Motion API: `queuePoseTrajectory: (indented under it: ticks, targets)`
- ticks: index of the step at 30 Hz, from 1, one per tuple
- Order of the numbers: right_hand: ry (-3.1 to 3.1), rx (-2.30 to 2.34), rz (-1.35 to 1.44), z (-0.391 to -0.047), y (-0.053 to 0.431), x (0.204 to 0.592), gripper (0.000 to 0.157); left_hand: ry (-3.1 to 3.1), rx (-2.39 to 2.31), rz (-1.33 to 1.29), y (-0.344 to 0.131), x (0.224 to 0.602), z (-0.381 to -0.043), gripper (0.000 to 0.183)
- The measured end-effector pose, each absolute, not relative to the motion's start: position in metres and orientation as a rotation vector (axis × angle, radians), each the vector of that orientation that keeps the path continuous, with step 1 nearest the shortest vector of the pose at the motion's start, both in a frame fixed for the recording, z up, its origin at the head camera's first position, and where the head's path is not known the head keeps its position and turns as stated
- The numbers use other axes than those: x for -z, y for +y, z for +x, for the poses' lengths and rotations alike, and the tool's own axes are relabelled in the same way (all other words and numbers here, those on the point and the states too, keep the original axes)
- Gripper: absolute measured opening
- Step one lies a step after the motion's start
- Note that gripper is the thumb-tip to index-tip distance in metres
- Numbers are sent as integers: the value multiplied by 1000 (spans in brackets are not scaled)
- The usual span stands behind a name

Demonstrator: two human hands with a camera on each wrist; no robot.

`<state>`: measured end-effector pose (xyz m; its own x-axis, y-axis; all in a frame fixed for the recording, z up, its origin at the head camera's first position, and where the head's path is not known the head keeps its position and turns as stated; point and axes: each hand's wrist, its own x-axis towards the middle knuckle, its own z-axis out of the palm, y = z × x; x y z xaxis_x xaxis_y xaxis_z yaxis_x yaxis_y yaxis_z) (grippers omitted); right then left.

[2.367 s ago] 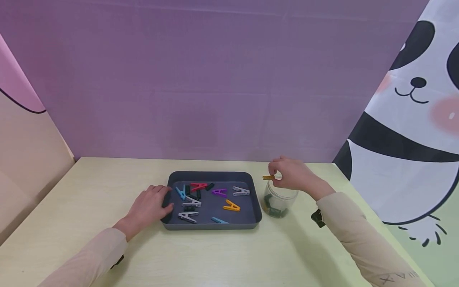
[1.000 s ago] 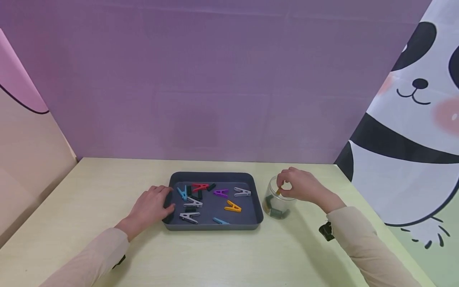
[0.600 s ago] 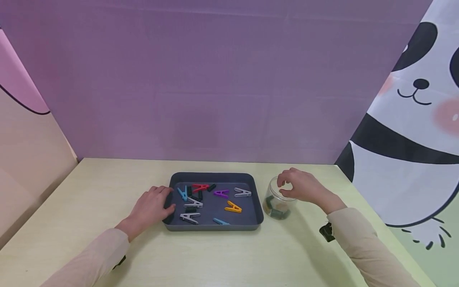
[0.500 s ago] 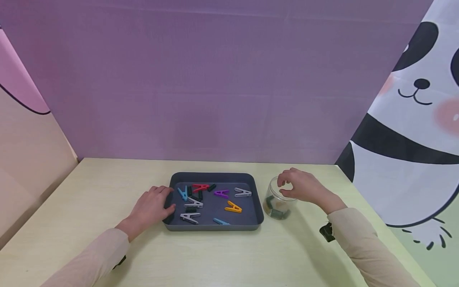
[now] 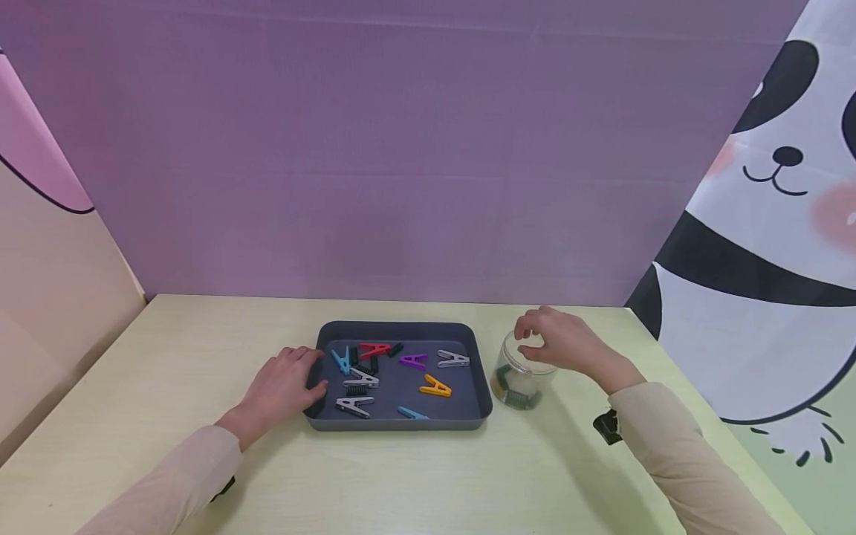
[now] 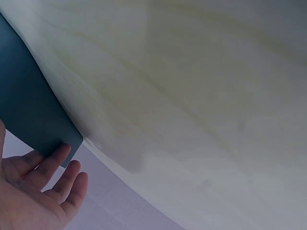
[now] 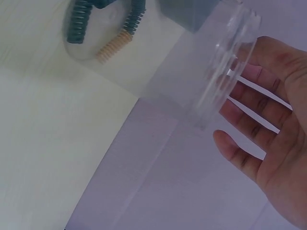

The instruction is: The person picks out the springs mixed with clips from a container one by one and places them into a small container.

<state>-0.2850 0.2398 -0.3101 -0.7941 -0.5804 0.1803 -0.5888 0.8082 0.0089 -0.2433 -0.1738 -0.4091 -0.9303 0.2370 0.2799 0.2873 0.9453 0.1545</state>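
Observation:
My left hand (image 5: 277, 386) rests at the left side of a dark grey tray (image 5: 394, 425), its loosely bent fingers touching the rim and outer wall. Over the mouth of a clear jar (image 5: 528, 368) is my right hand (image 5: 562, 343), fingers parted and holding nothing; the right wrist view shows some fingers behind the jar's rim. Inside the jar lie dark green springs (image 7: 79, 21) and a yellow spring (image 7: 114, 46). The tray bears plastic clips, among them red (image 5: 373, 348), purple (image 5: 413, 361) and orange (image 5: 435, 386) ones, plus several dark springs (image 5: 356, 390).
The pale wooden table (image 5: 401, 483) extends around tray and jar. Behind it hangs a purple cloth (image 5: 401, 148); a panda-printed cloth (image 5: 756, 334) is at the right. Grey clips (image 5: 453, 359) and blue clips (image 5: 412, 413) also lie in the tray.
My right hand carried the yellow spring over the jar, lowered it to the mouth and let it go inside. It has since risen slightly. My left hand has stayed at the tray.

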Motion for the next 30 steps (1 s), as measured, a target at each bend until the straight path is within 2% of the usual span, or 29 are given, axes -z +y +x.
queuePoseTrajectory:
  ticks: [19,30]
  targets:
    - [-2709,-79,1015,-293,206,305,13,-2853,280,-385,-173,408,-242,46]
    - [-2777,6,1056,-294,172,313,21,-2861,281,-378,-172,408,-243,47]
